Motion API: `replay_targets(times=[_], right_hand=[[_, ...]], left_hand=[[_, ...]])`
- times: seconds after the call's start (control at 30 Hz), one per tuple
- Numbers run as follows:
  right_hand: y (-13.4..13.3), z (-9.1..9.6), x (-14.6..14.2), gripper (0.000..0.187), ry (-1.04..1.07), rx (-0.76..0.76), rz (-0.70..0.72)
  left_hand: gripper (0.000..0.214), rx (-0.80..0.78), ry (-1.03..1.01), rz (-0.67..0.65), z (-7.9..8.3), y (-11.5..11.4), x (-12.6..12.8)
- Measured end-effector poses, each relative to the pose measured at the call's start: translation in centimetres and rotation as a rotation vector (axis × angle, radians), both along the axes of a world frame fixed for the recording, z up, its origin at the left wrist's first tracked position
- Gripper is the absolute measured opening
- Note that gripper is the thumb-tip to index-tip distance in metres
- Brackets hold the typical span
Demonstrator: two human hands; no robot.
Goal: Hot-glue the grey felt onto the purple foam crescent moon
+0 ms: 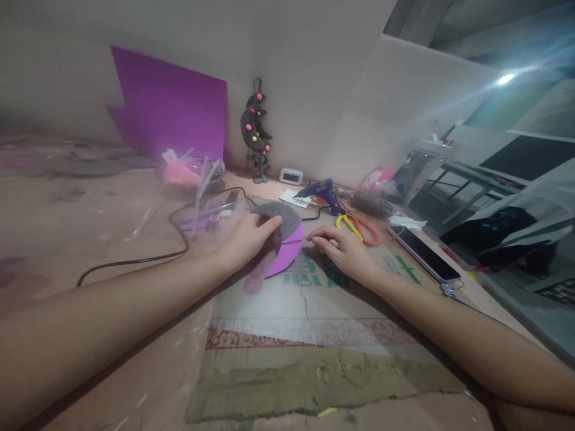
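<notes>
My left hand (250, 238) is closed on a curved piece, purple foam partly wrapped in grey yarn (283, 230), and holds it down on a cardboard sheet (314, 323). My right hand (345, 246) lies just right of that piece. Its fingertips are pinched on a thin grey yarn strand (300, 241) that runs to the piece. The far part of the piece is grey, the near part bare purple.
Orange and yellow scissors (359, 227) and a blue glue gun (321, 191) lie beyond my right hand. A phone (424, 252) rests at the right. A black cable (148, 257), a purple sheet (173, 108), a hanging moon ornament (256, 126) and a small clock (291, 175) stand behind.
</notes>
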State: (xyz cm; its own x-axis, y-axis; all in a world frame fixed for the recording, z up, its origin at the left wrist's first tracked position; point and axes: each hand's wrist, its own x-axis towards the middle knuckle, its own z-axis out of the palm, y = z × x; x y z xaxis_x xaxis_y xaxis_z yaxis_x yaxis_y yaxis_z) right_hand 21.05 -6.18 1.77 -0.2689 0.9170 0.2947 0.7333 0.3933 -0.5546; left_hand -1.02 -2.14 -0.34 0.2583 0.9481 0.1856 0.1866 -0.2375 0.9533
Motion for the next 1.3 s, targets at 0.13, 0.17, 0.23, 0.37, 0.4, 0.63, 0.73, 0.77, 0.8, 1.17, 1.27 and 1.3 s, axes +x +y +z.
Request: replay_targets(times=[0.13,0.17,0.23,0.37,0.4,0.63,0.73,0.77,0.8,1.17,1.27,1.3], right_hand=[[0.6,-0.2,0.4,0.02,0.026,-0.013,-0.062],[0.7,-0.2,0.5,0.02,0.038,-0.02,-0.072],[0.8,-0.3,0.6,0.021,0.06,-0.022,-0.082],[0.7,0.0,0.5,0.02,0.062,0.014,-0.104],[0.7,0.0,0.4,0.02,0.06,0.027,-0.111],[0.7,0.1,0.5,0.017,0.072,0.053,-0.102],[0.8,-0.2,0.6,0.017,0.046,0.029,-0.086],[0.8,-0.3,0.6,0.017,0.033,0.017,-0.083],[0.9,-0.4,0.6,0.016,0.019,0.005,-0.08],[-0.1,0.5,0.6,0.014,0.087,0.44,-0.001],[-0.7,0.6,-0.1,0.028,0.055,0.192,0.06],[-0.9,0.5,-0.3,0.031,0.048,0.064,0.069]], left_hand=[[0.035,-0.023,0.056,-0.017,0.4,-0.4,0.1],[0.034,-0.035,0.068,-0.026,0.5,-0.5,0.2],[0.033,-0.05,0.085,-0.056,0.7,-0.8,0.2],[0.029,-0.043,0.089,-0.107,0.7,-0.9,0.3],[0.029,-0.041,0.086,-0.118,0.7,-1.0,0.3],[0.028,-0.057,0.093,-0.15,0.9,-1.1,0.4],[0.027,-0.047,0.087,-0.145,1.0,-1.2,0.4],[0.027,-0.044,0.082,-0.142,1.0,-1.2,0.5],[0.027,-0.044,0.077,-0.14,1.0,-1.2,0.5],[0.035,-0.1,0.052,-0.04,0.2,-0.5,0.3],[0.033,-0.083,0.025,-0.023,0.5,-0.8,0.3],[0.033,-0.083,0.019,-0.024,0.6,-0.9,0.3]])
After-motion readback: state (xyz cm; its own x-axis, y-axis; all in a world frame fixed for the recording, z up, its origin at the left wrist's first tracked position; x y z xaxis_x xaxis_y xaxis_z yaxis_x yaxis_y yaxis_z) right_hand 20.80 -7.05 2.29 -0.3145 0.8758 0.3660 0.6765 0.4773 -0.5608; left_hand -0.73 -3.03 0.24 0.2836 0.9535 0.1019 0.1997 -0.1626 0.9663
